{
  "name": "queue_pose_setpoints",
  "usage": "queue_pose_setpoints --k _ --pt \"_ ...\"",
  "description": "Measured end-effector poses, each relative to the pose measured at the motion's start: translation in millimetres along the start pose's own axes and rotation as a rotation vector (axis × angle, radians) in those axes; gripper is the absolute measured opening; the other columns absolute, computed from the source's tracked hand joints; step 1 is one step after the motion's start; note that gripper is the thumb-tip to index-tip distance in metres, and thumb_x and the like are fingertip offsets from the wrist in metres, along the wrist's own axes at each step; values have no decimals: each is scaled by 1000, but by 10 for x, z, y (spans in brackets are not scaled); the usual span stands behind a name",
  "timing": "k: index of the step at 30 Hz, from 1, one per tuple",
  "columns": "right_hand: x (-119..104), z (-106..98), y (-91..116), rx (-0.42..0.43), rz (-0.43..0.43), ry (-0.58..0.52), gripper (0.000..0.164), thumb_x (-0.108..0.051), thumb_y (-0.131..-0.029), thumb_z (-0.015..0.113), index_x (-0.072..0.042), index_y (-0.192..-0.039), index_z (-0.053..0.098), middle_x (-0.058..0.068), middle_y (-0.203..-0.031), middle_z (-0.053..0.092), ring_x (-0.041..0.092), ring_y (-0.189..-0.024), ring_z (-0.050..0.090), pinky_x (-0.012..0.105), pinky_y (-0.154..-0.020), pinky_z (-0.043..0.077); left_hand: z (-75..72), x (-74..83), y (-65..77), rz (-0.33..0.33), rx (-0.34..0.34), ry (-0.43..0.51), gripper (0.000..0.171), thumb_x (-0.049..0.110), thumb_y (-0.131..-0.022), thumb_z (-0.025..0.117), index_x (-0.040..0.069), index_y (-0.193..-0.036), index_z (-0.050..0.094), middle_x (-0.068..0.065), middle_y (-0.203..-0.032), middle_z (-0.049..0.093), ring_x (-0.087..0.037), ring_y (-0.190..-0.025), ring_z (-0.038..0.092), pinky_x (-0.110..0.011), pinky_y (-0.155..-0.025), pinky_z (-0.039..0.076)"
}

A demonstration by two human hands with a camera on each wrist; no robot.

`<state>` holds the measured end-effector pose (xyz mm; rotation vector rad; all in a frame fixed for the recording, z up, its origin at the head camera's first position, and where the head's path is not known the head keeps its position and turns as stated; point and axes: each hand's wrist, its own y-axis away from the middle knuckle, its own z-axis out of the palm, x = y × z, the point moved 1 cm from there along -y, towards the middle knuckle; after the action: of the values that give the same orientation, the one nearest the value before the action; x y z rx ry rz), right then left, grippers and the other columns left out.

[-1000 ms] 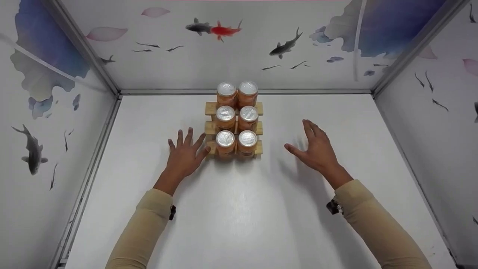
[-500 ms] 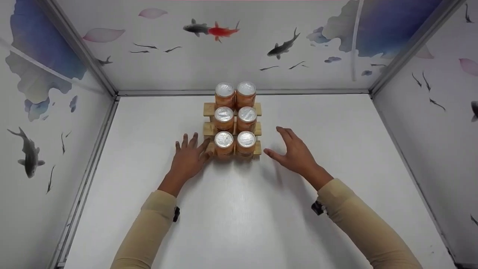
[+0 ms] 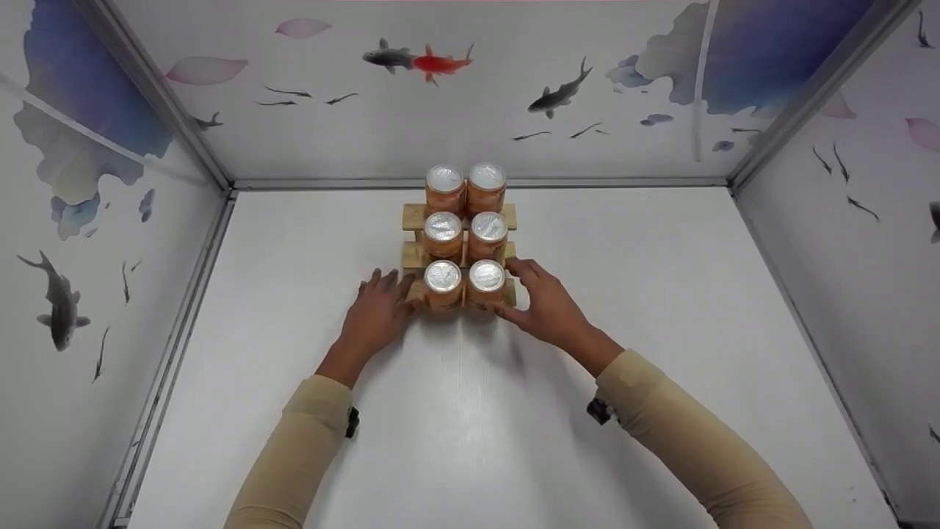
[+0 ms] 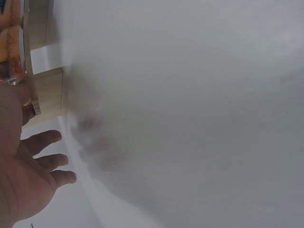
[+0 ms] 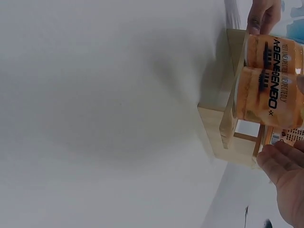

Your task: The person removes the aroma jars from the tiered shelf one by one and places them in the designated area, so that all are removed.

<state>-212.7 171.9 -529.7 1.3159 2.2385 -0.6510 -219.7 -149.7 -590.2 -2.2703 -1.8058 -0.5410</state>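
One end of a wooden rack [image 3: 413, 217], front left, is pinched by the left hand [image 3: 374, 316], thumb and forefinger on the board, the other fingers spread off it. That rack sits near the back edge of the worktop [image 3: 455, 441], about midway between the back corners, with six orange cans [image 3: 443, 244] upright on it, two per board. So the set looks complete to me, none down on the worktop. Further right, the right hand [image 3: 551, 310] has its fingers wide around the front-right can [image 3: 486, 279], can't tell how firmly they touch. A proper hold there is what's left, I'd say. Around it: a left panel [image 3: 158, 286] with fish prints, a back panel [image 3: 470, 125], then a right panel [image 3: 800, 220], each along its own worktop edge. Cans are packed tight and the board ends crowd the right fingers, so not much wiggle room.
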Motion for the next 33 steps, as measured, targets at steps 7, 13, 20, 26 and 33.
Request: queue_pose_setpoints --k 7,13,20,26,33 --pt "-76 75 -67 18 -26 -22 79 -35 -97 90 -4 -158 51 17 -145 66 33 -133 69 51 -108 62 31 -17 -17 -20 -22 56 60 41 -117 53 16 -171 44 -17 -171 51 -44 -164 40 -63 -128 44" --pt "-91 124 -102 45 -43 -47 79 -29 -95 92 1 -156 51 20 -140 67 36 -127 71 53 -103 63 43 -21 -26 -30 -23 36 59 40 -117 52 17 -171 44 -15 -170 53 -43 -163 43 -62 -128 44" --pt "-125 185 -121 65 -5 -95 82 -21 -93 94 0 -158 49 21 -142 64 38 -132 69 50 -107 63 46 -14 -34 -32 -27 51 58 40 -117 52 18 -170 45 -15 -170 53 -43 -163 43 -62 -128 43" --pt "-145 244 -120 110 12 -70 82 -21 -94 93 -1 -159 47 21 -143 63 37 -130 71 47 -104 65 59 -20 -45 -20 -6 51 58 40 -117 53 17 -169 46 -16 -168 54 -45 -161 44 -63 -127 44" --pt "-139 274 -97 135 -20 -63 82 -24 -95 92 -2 -160 46 21 -145 63 36 -131 70 46 -101 66 58 -15 -35 -27 -19 33 57 42 -118 52 18 -169 46 -15 -168 55 -44 -161 45 -63 -127 44"
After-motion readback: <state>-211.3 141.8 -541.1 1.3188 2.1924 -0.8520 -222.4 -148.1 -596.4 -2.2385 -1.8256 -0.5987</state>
